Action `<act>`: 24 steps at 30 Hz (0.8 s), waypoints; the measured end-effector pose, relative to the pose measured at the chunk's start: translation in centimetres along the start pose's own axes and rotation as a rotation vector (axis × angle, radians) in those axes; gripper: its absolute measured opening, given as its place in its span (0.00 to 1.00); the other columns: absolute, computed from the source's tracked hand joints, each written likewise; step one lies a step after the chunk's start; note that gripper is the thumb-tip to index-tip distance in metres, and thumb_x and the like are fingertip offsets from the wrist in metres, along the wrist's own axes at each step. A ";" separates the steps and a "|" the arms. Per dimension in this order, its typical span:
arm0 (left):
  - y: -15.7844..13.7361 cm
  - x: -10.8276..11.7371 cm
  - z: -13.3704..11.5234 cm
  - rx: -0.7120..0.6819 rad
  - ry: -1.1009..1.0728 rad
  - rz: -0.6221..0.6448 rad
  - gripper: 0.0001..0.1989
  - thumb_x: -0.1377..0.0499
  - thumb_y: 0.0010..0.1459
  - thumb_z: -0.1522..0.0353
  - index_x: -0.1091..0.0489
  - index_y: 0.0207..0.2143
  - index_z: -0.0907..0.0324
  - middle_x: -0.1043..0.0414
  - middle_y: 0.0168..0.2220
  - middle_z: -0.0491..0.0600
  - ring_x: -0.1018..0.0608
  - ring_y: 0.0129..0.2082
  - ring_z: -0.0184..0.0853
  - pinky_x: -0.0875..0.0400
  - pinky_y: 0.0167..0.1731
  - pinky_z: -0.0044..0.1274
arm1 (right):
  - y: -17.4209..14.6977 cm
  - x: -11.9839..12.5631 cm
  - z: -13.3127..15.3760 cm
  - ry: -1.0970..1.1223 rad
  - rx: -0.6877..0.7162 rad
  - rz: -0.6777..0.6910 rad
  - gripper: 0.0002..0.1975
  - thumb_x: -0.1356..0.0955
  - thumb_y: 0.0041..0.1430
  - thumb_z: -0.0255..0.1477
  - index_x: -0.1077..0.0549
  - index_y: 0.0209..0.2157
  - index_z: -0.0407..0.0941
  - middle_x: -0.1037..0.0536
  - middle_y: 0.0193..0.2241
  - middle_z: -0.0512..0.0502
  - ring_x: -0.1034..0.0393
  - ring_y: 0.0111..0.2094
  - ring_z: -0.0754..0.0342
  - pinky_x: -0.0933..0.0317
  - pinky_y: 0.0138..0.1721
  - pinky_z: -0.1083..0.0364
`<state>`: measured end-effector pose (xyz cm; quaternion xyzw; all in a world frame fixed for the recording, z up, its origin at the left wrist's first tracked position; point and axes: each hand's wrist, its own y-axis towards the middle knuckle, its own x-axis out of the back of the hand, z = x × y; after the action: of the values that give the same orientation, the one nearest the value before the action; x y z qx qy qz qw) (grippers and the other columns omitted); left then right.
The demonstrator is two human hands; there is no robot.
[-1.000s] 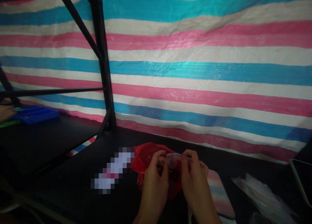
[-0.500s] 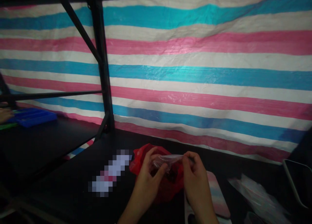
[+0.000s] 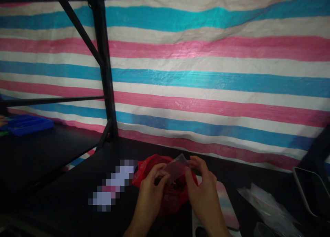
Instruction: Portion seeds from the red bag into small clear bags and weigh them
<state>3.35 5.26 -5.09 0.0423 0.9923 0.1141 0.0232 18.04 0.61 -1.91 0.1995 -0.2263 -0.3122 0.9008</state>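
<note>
My left hand (image 3: 152,187) pinches a small clear plastic bag (image 3: 176,168) by its lower left part, thumb against fingers. The bag is tilted, with one corner pointing up to the right. Beside that corner is my right hand (image 3: 202,182), its thumb and fingers apart; whether a fingertip touches the bag is hard to see. Under both hands sits a red plastic bag (image 3: 149,163) with its mouth open. Small dark pieces (image 3: 177,186) lie inside it, too dim to name.
Right of the red bag, a pastel-striped pad (image 3: 227,202) rests on a white object. Further right are clear plastic bags (image 3: 268,206) and a dark-screened device (image 3: 313,192). A blurred-out strip (image 3: 113,185) lies left. Another person's hand (image 3: 3,121) is by a blue tray (image 3: 31,125).
My right hand has gone from pinching the clear bag's edge to fingers spread beside it. The clear bag now stands up at a slant instead of being stretched between both hands.
</note>
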 end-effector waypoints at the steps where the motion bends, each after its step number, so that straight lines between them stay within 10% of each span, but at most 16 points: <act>1: 0.0 0.1 0.0 -0.003 0.006 0.006 0.16 0.36 0.57 0.61 0.25 0.47 0.55 0.15 0.38 0.47 0.14 0.41 0.42 0.22 0.44 0.30 | 0.0 0.1 0.1 -0.034 0.024 0.013 0.21 0.32 0.59 0.41 0.23 0.52 0.49 0.15 0.43 0.43 0.23 0.46 0.42 0.39 0.55 0.40; 7: 0.1 0.7 -0.7 -0.052 0.020 0.000 0.19 0.35 0.56 0.59 0.26 0.49 0.56 0.16 0.34 0.46 0.14 0.38 0.41 0.21 0.42 0.30 | 0.1 0.8 0.4 -0.031 -0.036 0.053 0.15 0.32 0.57 0.44 0.18 0.34 0.51 0.14 0.37 0.44 0.24 0.42 0.40 0.39 0.53 0.40; 12: -0.2 0.9 -1.3 -0.114 0.026 -0.098 0.19 0.35 0.57 0.56 0.26 0.47 0.55 0.16 0.35 0.46 0.14 0.40 0.40 0.20 0.44 0.30 | 1.1 2.1 -0.1 0.197 -0.122 -0.090 0.18 0.30 0.55 0.47 0.20 0.38 0.47 0.15 0.35 0.43 0.21 0.40 0.42 0.32 0.47 0.45; 19: -0.4 3.0 -0.7 -0.389 0.306 -0.272 0.09 0.37 0.62 0.59 0.21 0.39 0.52 0.16 0.37 0.45 0.15 0.38 0.37 0.20 0.41 0.26 | 4.6 13.7 -4.4 -0.214 -0.189 -0.592 0.28 0.32 0.53 0.42 0.24 0.53 0.43 0.18 0.34 0.40 0.22 0.39 0.38 0.33 0.46 0.42; 24: -0.9 4.2 -0.7 -0.823 0.506 -0.301 0.06 0.39 0.64 0.71 0.23 0.38 0.52 0.20 0.35 0.44 0.18 0.36 0.33 0.24 0.40 0.24 | 3.9 20.7 -9.3 -0.772 -0.510 -0.293 0.20 0.39 0.59 0.35 0.17 0.43 0.49 0.15 0.35 0.35 0.21 0.45 0.30 0.39 0.52 0.34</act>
<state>-0.93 4.61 -4.80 -0.1431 0.8347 0.4978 -0.1870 39.35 -8.05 -1.72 -0.1284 -0.4295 -0.5326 0.7179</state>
